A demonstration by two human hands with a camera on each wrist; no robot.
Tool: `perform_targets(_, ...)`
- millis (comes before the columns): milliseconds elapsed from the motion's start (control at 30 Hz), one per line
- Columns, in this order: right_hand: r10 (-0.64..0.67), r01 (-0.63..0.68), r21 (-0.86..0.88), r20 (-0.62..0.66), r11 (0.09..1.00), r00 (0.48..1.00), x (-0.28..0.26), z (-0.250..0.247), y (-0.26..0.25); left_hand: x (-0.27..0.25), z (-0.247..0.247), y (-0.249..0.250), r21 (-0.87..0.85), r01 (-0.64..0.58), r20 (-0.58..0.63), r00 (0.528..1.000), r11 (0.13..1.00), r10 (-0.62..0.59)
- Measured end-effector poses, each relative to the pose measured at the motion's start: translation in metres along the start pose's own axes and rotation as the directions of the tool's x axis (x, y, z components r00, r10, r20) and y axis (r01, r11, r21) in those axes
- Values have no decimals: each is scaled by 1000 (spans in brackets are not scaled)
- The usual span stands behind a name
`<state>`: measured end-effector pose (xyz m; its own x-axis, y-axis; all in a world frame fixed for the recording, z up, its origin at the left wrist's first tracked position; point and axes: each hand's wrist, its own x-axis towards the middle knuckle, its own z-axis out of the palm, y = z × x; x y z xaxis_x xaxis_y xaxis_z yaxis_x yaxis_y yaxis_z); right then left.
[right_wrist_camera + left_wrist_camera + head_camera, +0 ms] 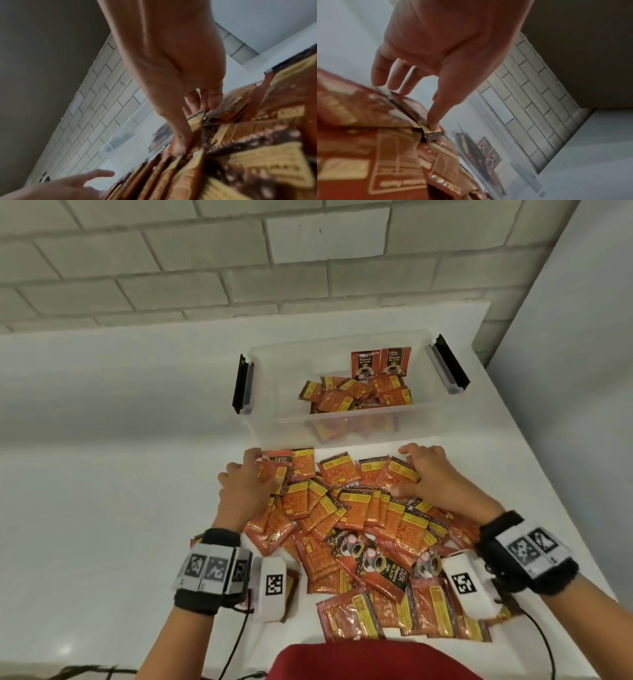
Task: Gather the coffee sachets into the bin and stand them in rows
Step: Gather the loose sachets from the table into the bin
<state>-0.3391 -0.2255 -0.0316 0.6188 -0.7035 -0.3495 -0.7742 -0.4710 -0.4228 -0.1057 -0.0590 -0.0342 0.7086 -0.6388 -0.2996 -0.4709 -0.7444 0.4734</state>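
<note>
Orange-and-yellow coffee sachets (359,525) lie in a loose heap on the white table (102,491), just in front of the clear plastic bin (342,424). My left hand (250,474) rests on the heap's far left corner with fingers spread, and in the left wrist view its thumb (435,121) presses a sachet's edge. On the far right corner lies my right hand (418,470), fingers bent over the sachets and thumb (180,146) pushed among them. Inside the bin, several sachets (356,398) lie flat and two (380,364) stand against the back wall.
Black latches (241,385) (448,368) stick out from the bin's two ends. A grey brick wall (239,261) rises behind the table. The table's right edge (555,501) runs close to the heap. My red clothing (359,662) is at the near edge.
</note>
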Motion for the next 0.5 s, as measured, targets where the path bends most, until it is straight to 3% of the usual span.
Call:
perform_targets(200, -75, 75, -3, -23, 997, 997, 7, -9, 0, 13, 0, -11, -178, 25, -91, 995, 984, -42)
perform_targets(367, -218, 219, -77, 27, 973, 976, 15, -8, -7, 16, -15, -8, -300, 42, -25, 998, 953, -52)
perform_targets(500, -196, 197, -84, 22, 977, 980, 14, -1, -14, 32, -4, -11, -158, 38, -26, 999, 987, -43)
